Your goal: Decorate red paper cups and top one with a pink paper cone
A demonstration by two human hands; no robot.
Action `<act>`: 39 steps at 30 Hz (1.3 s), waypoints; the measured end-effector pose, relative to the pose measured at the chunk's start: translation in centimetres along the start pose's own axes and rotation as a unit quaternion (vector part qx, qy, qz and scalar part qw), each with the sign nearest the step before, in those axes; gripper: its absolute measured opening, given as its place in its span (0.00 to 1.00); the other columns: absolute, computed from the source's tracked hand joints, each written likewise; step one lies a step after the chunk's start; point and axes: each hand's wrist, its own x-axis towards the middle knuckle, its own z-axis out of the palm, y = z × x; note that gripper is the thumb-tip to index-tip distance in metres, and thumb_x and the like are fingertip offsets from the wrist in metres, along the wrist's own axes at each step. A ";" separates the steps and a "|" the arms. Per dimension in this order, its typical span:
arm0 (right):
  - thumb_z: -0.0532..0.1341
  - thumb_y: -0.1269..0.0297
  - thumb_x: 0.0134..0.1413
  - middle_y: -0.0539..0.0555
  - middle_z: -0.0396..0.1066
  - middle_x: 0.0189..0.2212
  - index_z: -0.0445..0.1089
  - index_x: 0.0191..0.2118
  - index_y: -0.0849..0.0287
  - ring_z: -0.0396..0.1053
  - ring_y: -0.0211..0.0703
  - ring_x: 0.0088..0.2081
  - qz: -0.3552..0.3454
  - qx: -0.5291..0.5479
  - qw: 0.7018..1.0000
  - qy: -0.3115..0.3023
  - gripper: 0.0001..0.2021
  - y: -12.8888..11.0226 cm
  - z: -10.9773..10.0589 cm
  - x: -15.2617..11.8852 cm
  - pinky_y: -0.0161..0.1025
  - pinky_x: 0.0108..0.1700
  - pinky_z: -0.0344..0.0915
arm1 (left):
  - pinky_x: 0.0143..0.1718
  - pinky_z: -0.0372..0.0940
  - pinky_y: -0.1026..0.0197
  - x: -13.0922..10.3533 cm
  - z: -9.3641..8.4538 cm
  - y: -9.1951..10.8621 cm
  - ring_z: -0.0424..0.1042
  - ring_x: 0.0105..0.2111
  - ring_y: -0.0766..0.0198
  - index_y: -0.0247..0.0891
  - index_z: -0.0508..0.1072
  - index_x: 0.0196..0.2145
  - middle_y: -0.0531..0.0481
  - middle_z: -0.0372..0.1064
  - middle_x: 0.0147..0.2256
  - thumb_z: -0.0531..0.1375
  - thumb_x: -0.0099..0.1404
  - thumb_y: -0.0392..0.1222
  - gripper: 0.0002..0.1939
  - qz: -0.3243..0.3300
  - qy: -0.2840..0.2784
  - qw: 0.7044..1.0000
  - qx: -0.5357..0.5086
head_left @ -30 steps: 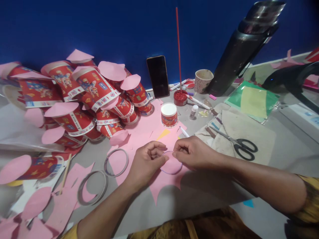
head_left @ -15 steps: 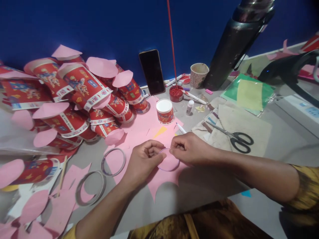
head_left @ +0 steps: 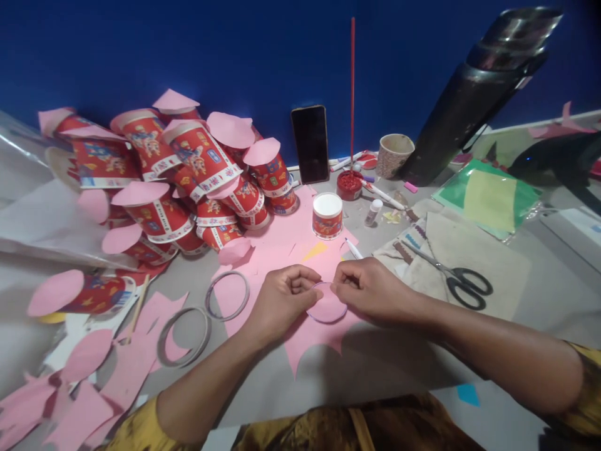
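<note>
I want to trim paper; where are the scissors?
In the head view, the scissors lie right of the right hand, on the beige cloth, nearer the person than the green packet.

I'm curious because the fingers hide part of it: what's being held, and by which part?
A pink paper circle with a purplish outline; the left hand and right hand pinch it at its far edge.

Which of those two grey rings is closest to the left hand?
The upper ring, overlapping the large pink paper, is nearest the left hand; the other grey ring sits lower and farther left.
</note>
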 end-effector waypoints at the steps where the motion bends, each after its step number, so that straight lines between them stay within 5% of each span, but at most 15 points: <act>1: 0.62 0.73 0.54 0.43 0.60 0.18 0.68 0.23 0.59 0.56 0.33 0.23 -0.002 0.002 1.000 0.001 0.10 0.0 0.0 0.0 0.33 0.25 0.50 | 0.25 0.56 0.66 0.0 0.0 0.0 0.65 0.23 0.71 0.32 0.79 0.34 0.53 0.73 0.23 0.72 0.48 0.41 0.16 0.000 0.000 1.000 -0.001; 39: 0.60 0.77 0.52 0.44 0.63 0.19 0.71 0.24 0.61 0.57 0.32 0.23 -0.057 0.035 0.998 0.008 0.09 0.6 0.1 0.1 0.32 0.28 0.52 | 0.25 0.57 0.66 0.1 -0.1 -0.2 0.64 0.23 0.70 0.32 0.83 0.36 0.52 0.74 0.23 0.74 0.47 0.41 0.17 0.003 0.002 1.000 -0.003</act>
